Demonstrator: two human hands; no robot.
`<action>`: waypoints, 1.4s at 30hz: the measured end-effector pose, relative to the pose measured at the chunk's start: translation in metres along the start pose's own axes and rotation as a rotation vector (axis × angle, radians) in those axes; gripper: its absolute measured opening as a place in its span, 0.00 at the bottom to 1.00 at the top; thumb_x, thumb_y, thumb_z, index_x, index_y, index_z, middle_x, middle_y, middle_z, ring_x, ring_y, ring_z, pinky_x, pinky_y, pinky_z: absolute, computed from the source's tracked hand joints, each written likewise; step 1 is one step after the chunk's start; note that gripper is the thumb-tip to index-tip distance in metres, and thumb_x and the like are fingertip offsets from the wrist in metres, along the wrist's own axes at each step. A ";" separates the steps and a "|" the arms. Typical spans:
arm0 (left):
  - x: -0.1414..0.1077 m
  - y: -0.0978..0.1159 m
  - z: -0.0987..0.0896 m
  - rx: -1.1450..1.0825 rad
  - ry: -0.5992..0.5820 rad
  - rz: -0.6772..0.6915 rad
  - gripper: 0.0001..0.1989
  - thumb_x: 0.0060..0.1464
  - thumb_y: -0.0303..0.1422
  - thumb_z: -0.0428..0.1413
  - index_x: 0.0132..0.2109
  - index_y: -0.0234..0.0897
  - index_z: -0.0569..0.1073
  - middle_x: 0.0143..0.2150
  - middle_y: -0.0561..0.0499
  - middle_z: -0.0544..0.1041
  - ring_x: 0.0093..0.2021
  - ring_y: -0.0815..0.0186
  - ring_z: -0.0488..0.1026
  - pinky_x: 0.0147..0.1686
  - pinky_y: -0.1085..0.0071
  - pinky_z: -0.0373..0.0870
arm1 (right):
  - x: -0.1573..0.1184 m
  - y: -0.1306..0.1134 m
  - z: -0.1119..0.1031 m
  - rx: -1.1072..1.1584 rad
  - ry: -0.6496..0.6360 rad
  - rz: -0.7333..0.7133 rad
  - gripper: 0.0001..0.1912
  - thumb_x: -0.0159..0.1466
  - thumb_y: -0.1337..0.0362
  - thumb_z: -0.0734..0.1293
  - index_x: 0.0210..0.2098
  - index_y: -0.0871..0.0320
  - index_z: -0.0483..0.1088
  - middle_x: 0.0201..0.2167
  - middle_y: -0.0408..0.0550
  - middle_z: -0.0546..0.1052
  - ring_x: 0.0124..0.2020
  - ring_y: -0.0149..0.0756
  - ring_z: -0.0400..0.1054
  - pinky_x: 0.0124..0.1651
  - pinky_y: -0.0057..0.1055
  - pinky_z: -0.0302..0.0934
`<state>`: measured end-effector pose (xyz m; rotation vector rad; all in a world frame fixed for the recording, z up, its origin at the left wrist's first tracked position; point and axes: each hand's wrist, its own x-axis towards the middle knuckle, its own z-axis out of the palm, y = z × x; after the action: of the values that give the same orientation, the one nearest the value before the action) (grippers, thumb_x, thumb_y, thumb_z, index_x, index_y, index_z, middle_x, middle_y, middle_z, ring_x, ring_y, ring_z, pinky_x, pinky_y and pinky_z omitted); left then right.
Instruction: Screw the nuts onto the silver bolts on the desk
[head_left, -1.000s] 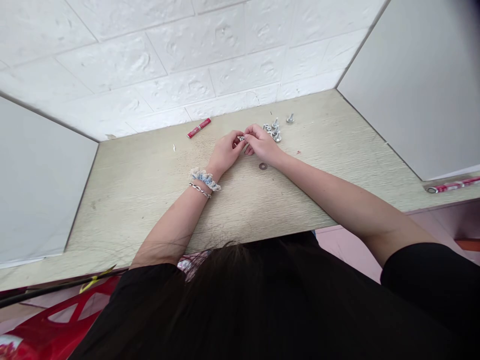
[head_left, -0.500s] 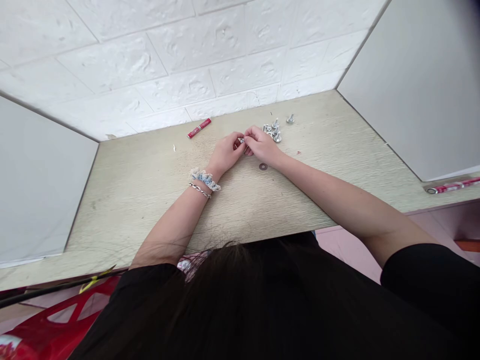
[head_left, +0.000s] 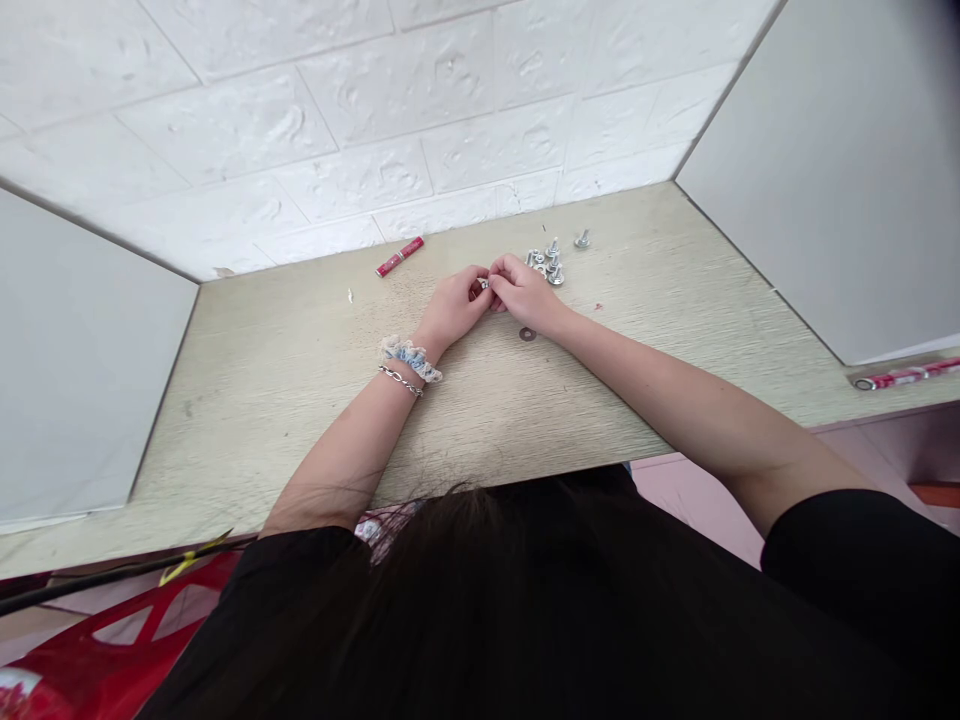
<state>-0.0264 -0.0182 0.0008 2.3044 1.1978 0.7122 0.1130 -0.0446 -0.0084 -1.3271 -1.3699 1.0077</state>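
Observation:
My left hand (head_left: 456, 306) and my right hand (head_left: 526, 296) meet fingertip to fingertip above the worktop, both pinching a small silvery metal fastener (head_left: 485, 285). Fingers cover most of that piece, so its exact shape is hidden. Just beyond my right hand stands a cluster of several silvery bolts (head_left: 554, 268) with washers around their lower ends. One more bolt (head_left: 583, 240) stands apart, farther right. A flat dark grey washer (head_left: 528, 334) lies on the worktop below my right wrist.
The pale wood-grain worktop (head_left: 270, 390) ends at a white brick-patterned wall (head_left: 360, 120). Grey panels close in on the left (head_left: 75, 370) and right (head_left: 817, 170). A red tube (head_left: 400, 257) lies near the wall, and a small white scrap (head_left: 350, 296) is left of it.
Both hands stay together in nearly the same place, with only slight finger movement around the small fastener. The bolts and the washer have not moved.

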 end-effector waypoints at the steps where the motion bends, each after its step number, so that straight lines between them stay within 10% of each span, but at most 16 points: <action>1: 0.000 0.000 0.000 0.002 0.000 0.000 0.10 0.59 0.33 0.51 0.45 0.37 0.74 0.30 0.53 0.76 0.30 0.70 0.68 0.33 0.73 0.65 | 0.000 0.000 0.000 0.001 0.002 0.000 0.05 0.63 0.70 0.58 0.31 0.55 0.59 0.22 0.39 0.68 0.24 0.29 0.65 0.33 0.31 0.62; 42: 0.000 -0.001 0.001 0.008 0.014 0.017 0.09 0.58 0.34 0.51 0.42 0.36 0.74 0.28 0.54 0.74 0.28 0.71 0.67 0.31 0.73 0.63 | 0.000 0.000 0.000 -0.011 -0.009 -0.007 0.06 0.63 0.71 0.58 0.31 0.55 0.59 0.22 0.38 0.68 0.23 0.28 0.65 0.33 0.30 0.61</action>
<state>-0.0260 -0.0177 -0.0001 2.3228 1.1902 0.7318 0.1133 -0.0447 -0.0085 -1.3267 -1.3875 1.0043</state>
